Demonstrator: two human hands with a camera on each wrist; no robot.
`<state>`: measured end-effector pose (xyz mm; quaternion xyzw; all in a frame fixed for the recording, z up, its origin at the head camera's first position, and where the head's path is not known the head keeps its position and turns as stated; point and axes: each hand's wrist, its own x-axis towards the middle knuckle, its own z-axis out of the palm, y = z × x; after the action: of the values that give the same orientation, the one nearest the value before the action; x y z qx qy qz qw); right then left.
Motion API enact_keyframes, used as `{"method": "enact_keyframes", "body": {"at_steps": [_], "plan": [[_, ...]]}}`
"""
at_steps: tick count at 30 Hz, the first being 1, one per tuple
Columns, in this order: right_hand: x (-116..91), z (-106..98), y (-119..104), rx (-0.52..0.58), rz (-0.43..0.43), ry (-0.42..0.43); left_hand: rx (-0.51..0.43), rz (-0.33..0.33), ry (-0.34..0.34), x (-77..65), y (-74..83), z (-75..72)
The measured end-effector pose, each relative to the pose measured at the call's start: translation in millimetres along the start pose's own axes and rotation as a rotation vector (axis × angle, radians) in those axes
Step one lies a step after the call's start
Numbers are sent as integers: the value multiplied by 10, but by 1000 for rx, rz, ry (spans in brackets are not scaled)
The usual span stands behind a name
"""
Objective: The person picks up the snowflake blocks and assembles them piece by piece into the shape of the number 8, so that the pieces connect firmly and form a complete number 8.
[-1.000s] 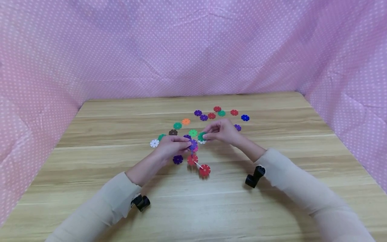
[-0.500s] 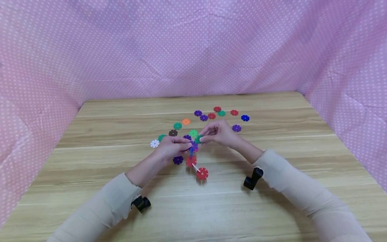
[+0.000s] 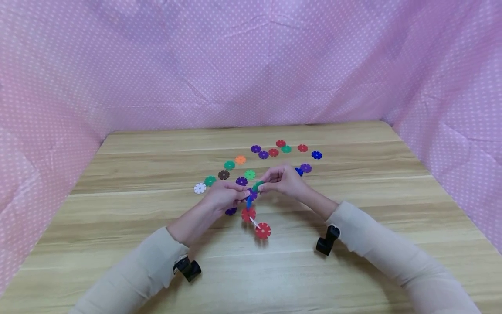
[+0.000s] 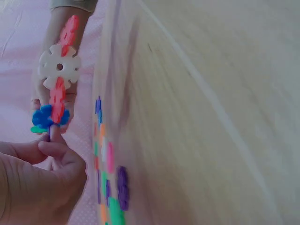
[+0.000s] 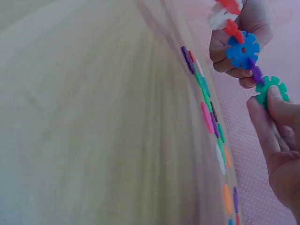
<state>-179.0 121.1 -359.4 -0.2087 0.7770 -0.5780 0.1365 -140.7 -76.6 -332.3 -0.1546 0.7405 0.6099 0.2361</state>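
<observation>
above the tabletop (image 3: 274,279), the left hand's grip (image 3: 224,196) pinches the purple disc (image 3: 253,194) of a linked chain (image 3: 249,214), seemingly to steady it; the right hand's grip (image 3: 285,181) pinches the green disc (image 5: 270,86) edge-on against it, probably aligning slots.

Below and leftward of the left hand (image 3: 223,196), the left sleeve (image 3: 129,270) is long, plain and beige, with soft wrinkles; a small black device (image 3: 192,270) sits by its cuff. Farther right of the left hand, the right sleeve (image 3: 396,257) looks alike, with a similar black unit (image 3: 324,245).
</observation>
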Motion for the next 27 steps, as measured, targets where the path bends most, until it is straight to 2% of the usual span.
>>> {"method": "enact_keyframes", "body": {"at_steps": [5, 9, 15, 19, 23, 27], "plan": [[-35, 27, 48, 77, 45, 17, -31, -13, -16, -11, 11, -5], [-34, -3, 30, 83, 47, 10, -36, -13, -35, -18, 6, -14], [-14, -93, -78, 49, -7, -67, -97, 23, -102, -44, -15, -47], [0, -127, -148, 34, -16, -105, -145, 33, -121, -63, -1, -60], [11, -131, -172, 20, 34, -85, -163, 46, -130, -74, -1, -67], [13, -121, -176, 44, 126, -36, -178, 50, -123, -73, -5, -73]]}}
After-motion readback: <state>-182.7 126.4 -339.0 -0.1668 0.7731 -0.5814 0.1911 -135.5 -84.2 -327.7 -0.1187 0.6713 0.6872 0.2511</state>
